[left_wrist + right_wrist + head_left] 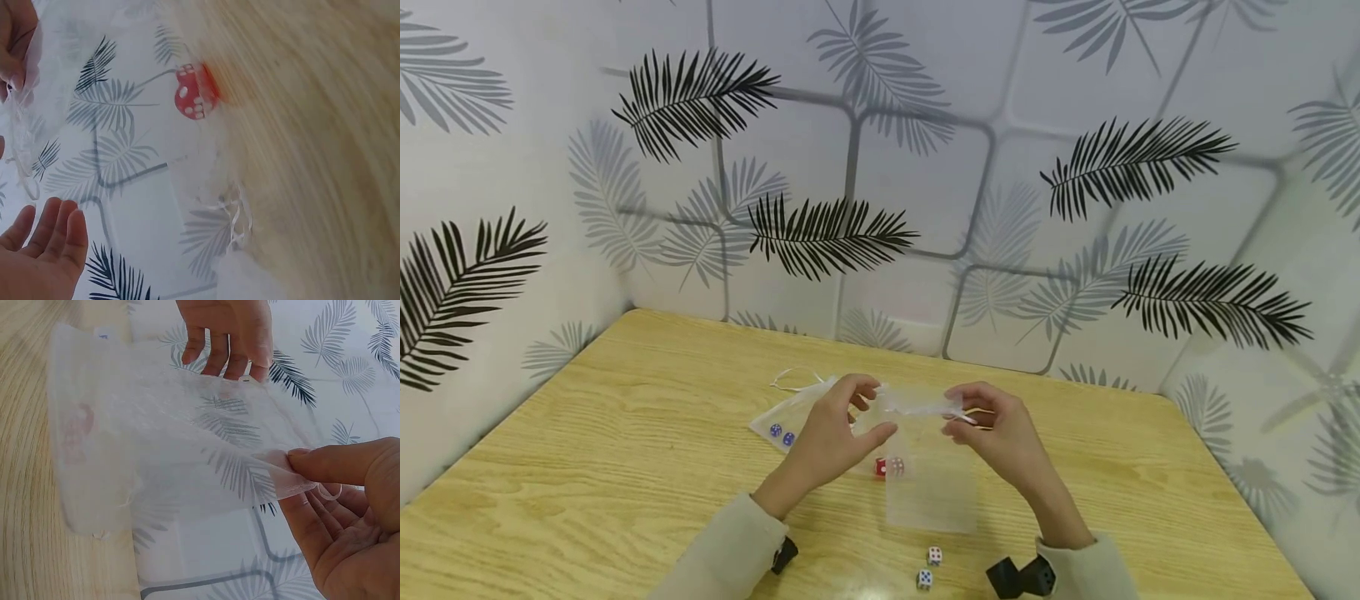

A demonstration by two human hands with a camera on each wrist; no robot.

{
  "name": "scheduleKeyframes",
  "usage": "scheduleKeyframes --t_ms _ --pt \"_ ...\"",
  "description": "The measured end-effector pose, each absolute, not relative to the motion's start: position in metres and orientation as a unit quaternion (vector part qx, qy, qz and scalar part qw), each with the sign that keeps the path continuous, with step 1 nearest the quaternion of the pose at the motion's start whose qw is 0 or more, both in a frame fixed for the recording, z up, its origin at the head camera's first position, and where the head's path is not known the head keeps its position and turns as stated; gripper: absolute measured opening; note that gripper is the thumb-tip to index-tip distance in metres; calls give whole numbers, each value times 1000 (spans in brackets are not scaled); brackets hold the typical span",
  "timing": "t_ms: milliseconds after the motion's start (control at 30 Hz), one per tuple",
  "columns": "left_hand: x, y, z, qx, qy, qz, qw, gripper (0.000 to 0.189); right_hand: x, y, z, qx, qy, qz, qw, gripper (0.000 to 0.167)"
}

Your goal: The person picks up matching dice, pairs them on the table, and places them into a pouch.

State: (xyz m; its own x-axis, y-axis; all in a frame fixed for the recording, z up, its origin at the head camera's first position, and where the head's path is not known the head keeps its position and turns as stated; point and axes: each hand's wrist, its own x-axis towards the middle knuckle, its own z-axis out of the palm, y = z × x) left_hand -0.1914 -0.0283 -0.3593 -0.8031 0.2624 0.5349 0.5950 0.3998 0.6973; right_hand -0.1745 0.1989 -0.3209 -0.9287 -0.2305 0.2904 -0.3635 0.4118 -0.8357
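Observation:
My right hand pinches the top edge of a sheer white drawstring pouch between thumb and fingers, by its cord loop. The pouch hangs down over the table and looks flat. At its other top corner is my left hand, fingers relaxed and apart from the thumb; in the left wrist view its fingertips are free beside the cord. Behind the pouch, red dice with white dots lie under sheer fabric, partly covered by it.
Another sheer pouch with blue dice lies beyond my left hand, its white cord spread behind it. Two white dice sit on the wooden table nearer me. A leaf-patterned wall stands behind the table.

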Motion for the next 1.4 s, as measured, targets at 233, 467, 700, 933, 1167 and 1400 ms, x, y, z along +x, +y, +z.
scheduleKeyframes --t_ms 233,467,700,933,1167,1400 --pt "-193 -33 -360 -255 -772 -581 43 52 -174 193 -324 215 -835 499 91 29" --pt "-194 -32 -361 -263 -759 -595 29 40 -174 189 -326 232 -830 494 115 28" --pt "-192 -28 -363 -262 -774 -567 102 18 -172 187 -327 257 -830 480 124 31" --pt "-189 -24 -362 -289 -779 -523 190 11 -172 186 -327 330 -796 485 150 25" --pt "-185 -22 -359 -325 -771 -497 230 5 -170 185 -325 318 -817 446 182 10" --pt "-182 -22 -359 -367 -760 -462 271 8 -168 187 -322 322 -829 416 190 17"
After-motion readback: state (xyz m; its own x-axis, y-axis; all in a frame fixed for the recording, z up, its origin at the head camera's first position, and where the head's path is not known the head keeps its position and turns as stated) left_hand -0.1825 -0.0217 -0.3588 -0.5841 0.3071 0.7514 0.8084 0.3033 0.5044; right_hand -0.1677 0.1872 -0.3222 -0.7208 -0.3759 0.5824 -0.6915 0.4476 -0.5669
